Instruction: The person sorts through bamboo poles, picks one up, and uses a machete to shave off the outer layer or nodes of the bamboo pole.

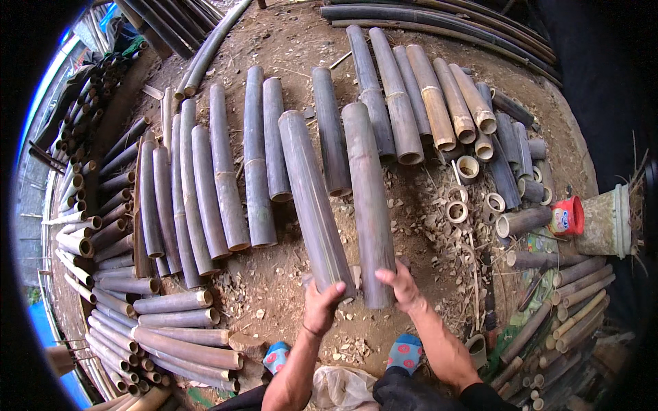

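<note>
Each of my hands grips a cut bamboo tube near its lower end. The left bamboo tube [310, 192] is grey-brown and leans to the left at its far end, with my left hand [322, 305] closed round its near end, thumb on top. Beside it, the right bamboo tube [370, 198] stands out nearly straight ahead, slightly blurred. My right hand [403, 288] wraps its near end from the right side. The two tubes are held up over the ground, side by side, with a narrow gap between them. Most fingers are hidden beneath the tubes.
More bamboo tubes [221, 171] lie in a row across the dirt floor. Stacks of bamboo [175, 301] fill the left, and another pile [582, 288] the right. Cut bamboo rings [457, 211], a red container [567, 216] and a dirty white bucket [603, 222] are to the right.
</note>
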Demonstrator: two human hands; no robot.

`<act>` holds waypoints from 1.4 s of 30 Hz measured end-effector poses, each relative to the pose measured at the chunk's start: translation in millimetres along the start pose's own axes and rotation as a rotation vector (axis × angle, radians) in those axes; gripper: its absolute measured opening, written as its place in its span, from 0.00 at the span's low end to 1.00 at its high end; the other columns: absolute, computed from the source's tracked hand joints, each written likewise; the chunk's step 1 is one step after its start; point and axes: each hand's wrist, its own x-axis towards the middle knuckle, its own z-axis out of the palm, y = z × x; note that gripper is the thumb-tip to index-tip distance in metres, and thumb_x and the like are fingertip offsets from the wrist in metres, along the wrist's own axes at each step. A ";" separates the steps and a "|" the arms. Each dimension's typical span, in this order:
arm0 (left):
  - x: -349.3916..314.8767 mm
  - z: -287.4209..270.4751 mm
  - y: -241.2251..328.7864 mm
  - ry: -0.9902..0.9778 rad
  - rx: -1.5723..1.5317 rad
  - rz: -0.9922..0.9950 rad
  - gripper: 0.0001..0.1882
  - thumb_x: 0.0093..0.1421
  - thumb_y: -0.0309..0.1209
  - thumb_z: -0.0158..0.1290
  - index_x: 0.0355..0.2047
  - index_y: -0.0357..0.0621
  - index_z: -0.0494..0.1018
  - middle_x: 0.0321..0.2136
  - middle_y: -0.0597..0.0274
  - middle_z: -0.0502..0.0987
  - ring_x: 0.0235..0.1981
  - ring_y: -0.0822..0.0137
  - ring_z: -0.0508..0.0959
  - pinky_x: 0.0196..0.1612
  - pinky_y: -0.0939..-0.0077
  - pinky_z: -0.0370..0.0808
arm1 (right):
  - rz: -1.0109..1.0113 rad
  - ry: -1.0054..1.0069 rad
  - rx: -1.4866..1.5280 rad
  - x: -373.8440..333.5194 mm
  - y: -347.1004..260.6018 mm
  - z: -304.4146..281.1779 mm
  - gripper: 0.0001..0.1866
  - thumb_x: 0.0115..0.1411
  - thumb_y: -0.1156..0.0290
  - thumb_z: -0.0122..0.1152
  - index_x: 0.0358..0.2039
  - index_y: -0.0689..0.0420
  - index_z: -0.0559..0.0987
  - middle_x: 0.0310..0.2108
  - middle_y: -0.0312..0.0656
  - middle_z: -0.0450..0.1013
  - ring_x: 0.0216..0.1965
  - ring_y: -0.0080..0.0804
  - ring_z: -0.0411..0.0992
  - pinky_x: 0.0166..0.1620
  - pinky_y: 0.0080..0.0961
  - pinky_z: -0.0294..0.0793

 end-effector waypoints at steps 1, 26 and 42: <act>-14.6 -2.9 -11.8 0.025 0.106 0.073 0.30 0.50 0.38 0.63 0.48 0.34 0.67 0.39 0.58 0.76 0.39 0.68 0.76 0.44 0.72 0.75 | -0.077 0.015 -0.104 -13.1 8.4 1.8 0.40 0.47 0.49 0.65 0.53 0.64 0.66 0.41 0.44 0.71 0.43 0.33 0.70 0.48 0.30 0.70; -172.5 -70.2 -82.0 -0.146 -0.428 -0.409 0.36 0.50 0.47 0.56 0.54 0.37 0.63 0.47 0.51 0.72 0.48 0.55 0.73 0.59 0.58 0.65 | 0.185 0.082 0.213 -144.9 76.4 9.7 0.32 0.55 0.49 0.60 0.50 0.62 0.69 0.39 0.50 0.72 0.38 0.43 0.75 0.43 0.40 0.77; -166.8 -62.4 -64.9 -0.183 0.017 -0.211 0.32 0.58 0.42 0.58 0.55 0.38 0.59 0.42 0.57 0.73 0.39 0.64 0.78 0.41 0.66 0.79 | 0.281 -0.209 0.417 -149.7 80.4 13.9 0.35 0.54 0.56 0.62 0.57 0.63 0.64 0.46 0.47 0.71 0.47 0.37 0.72 0.48 0.33 0.73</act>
